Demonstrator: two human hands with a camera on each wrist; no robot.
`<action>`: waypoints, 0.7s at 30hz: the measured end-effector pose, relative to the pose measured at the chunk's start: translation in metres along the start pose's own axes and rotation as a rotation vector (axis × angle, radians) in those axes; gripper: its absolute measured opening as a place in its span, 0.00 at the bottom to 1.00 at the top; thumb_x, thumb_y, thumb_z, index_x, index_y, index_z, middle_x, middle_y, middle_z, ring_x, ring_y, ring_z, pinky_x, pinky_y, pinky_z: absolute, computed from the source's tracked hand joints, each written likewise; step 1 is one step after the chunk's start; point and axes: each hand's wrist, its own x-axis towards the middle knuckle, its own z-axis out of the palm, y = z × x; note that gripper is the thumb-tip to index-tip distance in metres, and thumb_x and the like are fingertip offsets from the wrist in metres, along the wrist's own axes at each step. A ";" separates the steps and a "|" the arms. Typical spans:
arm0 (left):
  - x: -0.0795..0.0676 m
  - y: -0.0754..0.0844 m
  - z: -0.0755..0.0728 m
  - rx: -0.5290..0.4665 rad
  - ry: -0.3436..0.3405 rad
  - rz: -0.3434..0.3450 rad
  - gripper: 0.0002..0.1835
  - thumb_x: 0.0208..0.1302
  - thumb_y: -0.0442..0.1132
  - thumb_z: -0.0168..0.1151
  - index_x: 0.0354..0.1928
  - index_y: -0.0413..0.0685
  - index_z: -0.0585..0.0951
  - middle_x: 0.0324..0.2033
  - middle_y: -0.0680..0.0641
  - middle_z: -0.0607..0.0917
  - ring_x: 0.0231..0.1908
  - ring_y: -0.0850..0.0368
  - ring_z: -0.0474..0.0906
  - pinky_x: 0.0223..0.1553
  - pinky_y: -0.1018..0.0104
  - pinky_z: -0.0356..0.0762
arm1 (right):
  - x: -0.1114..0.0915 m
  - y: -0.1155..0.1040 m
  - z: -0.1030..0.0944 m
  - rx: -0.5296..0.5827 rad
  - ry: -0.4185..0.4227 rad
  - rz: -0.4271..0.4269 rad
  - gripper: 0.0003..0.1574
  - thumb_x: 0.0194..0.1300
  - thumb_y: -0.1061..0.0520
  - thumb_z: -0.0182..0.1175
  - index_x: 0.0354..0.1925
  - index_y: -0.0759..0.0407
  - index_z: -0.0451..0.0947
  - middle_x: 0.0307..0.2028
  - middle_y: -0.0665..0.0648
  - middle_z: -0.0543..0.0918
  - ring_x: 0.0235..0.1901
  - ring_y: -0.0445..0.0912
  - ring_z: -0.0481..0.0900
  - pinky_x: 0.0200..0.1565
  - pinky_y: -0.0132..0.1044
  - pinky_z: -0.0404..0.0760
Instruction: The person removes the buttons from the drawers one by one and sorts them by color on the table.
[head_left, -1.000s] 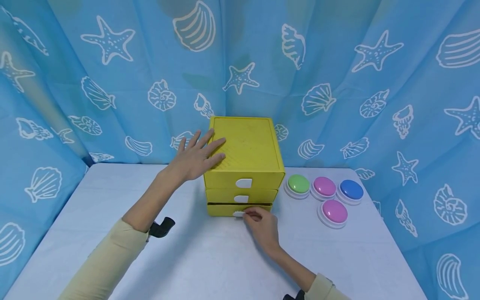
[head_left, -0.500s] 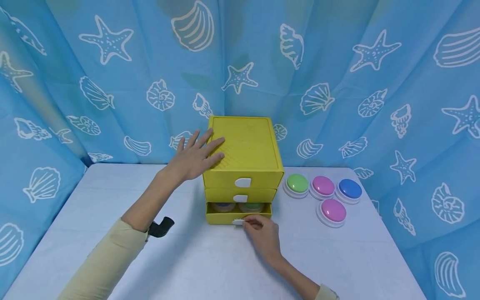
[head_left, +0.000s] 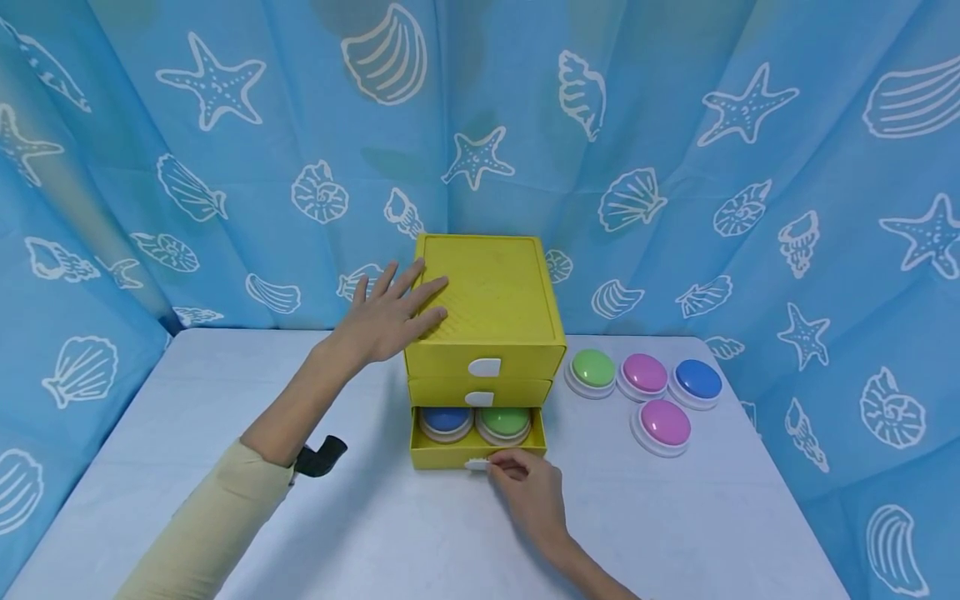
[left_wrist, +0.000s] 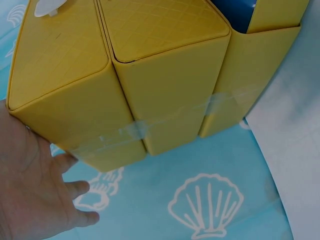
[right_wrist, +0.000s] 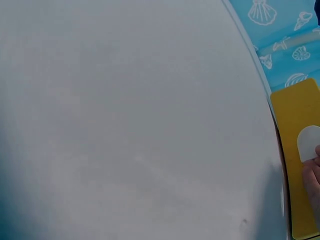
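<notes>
A yellow three-drawer box [head_left: 495, 287] stands at the back middle of the table. My left hand [head_left: 378, 323], fingers spread and straight, rests on its top left edge; the left wrist view shows that hand [left_wrist: 30, 185] against the box's upper side. Low at the front, my right hand [head_left: 534, 496] pinches the white handle [head_left: 476, 464] of the bottom drawer [head_left: 438, 459], which is pulled out. Inside it sit a blue dome button [head_left: 447, 419] and a green dome button [head_left: 504, 422], side by side. In the right wrist view only fingertips [right_wrist: 311, 182] show, at the handle.
Right of the box on the white table [head_left: 720, 517] are a green button [head_left: 593, 367], two pink buttons [head_left: 645, 372] and a blue button [head_left: 698, 379]. A blue shell-patterned curtain [head_left: 510, 100] hangs behind. The upper two drawers are closed.
My right hand has drawn the bottom drawer from nearly closed outward, toward me, revealing the blue and green buttons inside. My left hand has stayed on the box.
</notes>
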 end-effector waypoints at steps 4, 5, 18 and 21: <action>-0.001 0.000 -0.001 0.009 -0.002 0.005 0.35 0.77 0.64 0.36 0.80 0.61 0.55 0.79 0.47 0.43 0.76 0.40 0.30 0.69 0.34 0.27 | -0.005 -0.003 -0.002 -0.031 -0.007 0.029 0.04 0.60 0.64 0.71 0.33 0.57 0.87 0.30 0.48 0.87 0.31 0.41 0.86 0.36 0.31 0.84; -0.001 0.001 -0.001 0.012 -0.003 0.007 0.35 0.77 0.64 0.36 0.80 0.61 0.55 0.79 0.47 0.43 0.76 0.40 0.30 0.69 0.34 0.27 | -0.007 -0.003 -0.002 -0.035 -0.008 0.036 0.04 0.60 0.64 0.71 0.33 0.57 0.87 0.30 0.48 0.87 0.31 0.40 0.86 0.36 0.31 0.84; -0.001 0.001 -0.003 0.065 -0.018 0.001 0.35 0.77 0.65 0.34 0.80 0.61 0.53 0.79 0.46 0.43 0.76 0.39 0.29 0.69 0.34 0.27 | -0.025 -0.005 -0.005 -0.024 0.000 0.031 0.03 0.58 0.65 0.72 0.33 0.59 0.87 0.30 0.50 0.87 0.31 0.41 0.86 0.37 0.30 0.83; -0.001 0.001 -0.004 0.066 -0.023 0.000 0.35 0.77 0.64 0.35 0.80 0.61 0.53 0.79 0.46 0.43 0.76 0.39 0.29 0.69 0.34 0.26 | -0.029 -0.007 -0.005 -0.017 0.004 0.048 0.04 0.58 0.65 0.72 0.32 0.60 0.87 0.30 0.50 0.87 0.32 0.41 0.86 0.37 0.31 0.83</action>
